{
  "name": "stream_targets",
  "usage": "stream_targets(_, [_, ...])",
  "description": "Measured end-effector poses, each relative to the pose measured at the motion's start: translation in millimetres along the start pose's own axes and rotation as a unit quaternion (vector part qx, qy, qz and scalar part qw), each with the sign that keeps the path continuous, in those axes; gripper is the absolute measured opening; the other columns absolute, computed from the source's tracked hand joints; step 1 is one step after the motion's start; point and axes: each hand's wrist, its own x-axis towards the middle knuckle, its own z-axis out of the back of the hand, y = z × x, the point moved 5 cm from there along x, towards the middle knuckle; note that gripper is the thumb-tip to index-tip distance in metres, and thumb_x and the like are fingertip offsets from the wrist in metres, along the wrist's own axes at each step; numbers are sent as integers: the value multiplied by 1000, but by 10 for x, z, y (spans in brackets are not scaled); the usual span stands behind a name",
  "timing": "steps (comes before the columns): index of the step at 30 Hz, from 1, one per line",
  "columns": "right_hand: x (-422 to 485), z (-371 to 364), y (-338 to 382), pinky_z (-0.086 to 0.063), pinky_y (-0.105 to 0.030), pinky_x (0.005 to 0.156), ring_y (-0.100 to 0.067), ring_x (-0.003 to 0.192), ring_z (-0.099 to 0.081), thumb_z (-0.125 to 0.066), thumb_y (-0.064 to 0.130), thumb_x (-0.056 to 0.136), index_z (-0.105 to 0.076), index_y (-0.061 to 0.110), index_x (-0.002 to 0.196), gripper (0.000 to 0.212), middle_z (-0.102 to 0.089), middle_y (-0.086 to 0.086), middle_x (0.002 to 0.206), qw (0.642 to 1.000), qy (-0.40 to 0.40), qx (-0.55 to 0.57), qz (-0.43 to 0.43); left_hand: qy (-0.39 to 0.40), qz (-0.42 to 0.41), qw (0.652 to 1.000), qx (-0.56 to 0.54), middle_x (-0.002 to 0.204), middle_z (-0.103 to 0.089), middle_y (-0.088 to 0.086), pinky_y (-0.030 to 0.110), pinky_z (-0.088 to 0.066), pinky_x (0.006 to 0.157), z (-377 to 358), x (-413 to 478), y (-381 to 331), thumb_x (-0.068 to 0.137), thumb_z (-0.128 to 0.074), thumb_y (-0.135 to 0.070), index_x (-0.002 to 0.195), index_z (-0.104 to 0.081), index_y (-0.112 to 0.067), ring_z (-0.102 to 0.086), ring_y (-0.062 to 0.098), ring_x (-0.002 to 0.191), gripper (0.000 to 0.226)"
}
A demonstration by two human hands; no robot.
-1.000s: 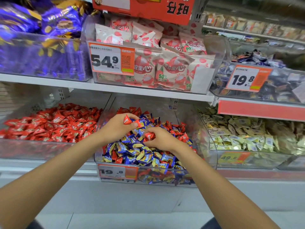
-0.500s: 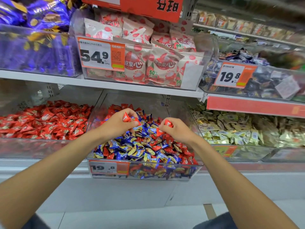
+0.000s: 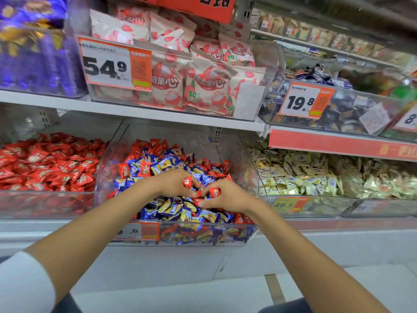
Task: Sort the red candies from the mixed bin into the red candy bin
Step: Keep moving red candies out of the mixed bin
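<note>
The mixed bin (image 3: 106,168), a clear plastic tub in the middle of the lower shelf, holds blue, yellow and red wrapped candies. My left hand (image 3: 169,182) and my right hand (image 3: 228,196) lie close together on top of its pile. A red candy (image 3: 186,182) sticks out between my left fingers. My right hand holds another red candy (image 3: 214,192), and more red wrappers show between the two hands. To the left stands the red candy bin (image 3: 45,204), filled with red candies only.
A bin of pale yellow candies (image 3: 316,177) is right of the mixed bin. The upper shelf carries purple bags (image 3: 33,53), pink-white pouches (image 3: 191,82) and a dark candy bin (image 3: 338,114) with price tags. White floor lies below.
Both hands have dropped lower onto the pile and come together, each still holding a red candy. The camera has moved closer and tilted.
</note>
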Motion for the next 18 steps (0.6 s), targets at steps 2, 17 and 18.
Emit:
stream_targets(2, [23, -43, -24, -40, -18, 71, 5, 75, -58, -79, 29, 78, -76, 14, 93, 21, -67, 18, 83, 1000, 2, -13, -4, 17, 10, 1000, 7, 97, -61, -14, 21, -40, 76, -22, 39, 36, 89, -66, -30, 103, -65, -28, -54, 4, 83, 15])
stream_targets(17, [-142, 317, 201, -37, -6, 70, 9, 75, -50, -54, 25, 98, -60, 11, 97, 15, -59, 5, 94, 994, -104, 32, 30, -203, -30, 962, -180, 137, -49, -9, 14, -45, 66, 439, -429, 169, 92, -60, -26, 99, -59, -16, -58, -5, 82, 13])
stream_targets(18, [-132, 310, 245, -37, -4, 69, 10, 75, -49, -53, 23, 98, -59, 10, 98, 15, -57, 7, 94, 993, -111, 32, 30, -209, -31, 961, -181, 140, -48, -10, 19, -44, 83, 469, -480, 178, 92, -60, -26, 98, -59, -17, -54, -3, 106, 11])
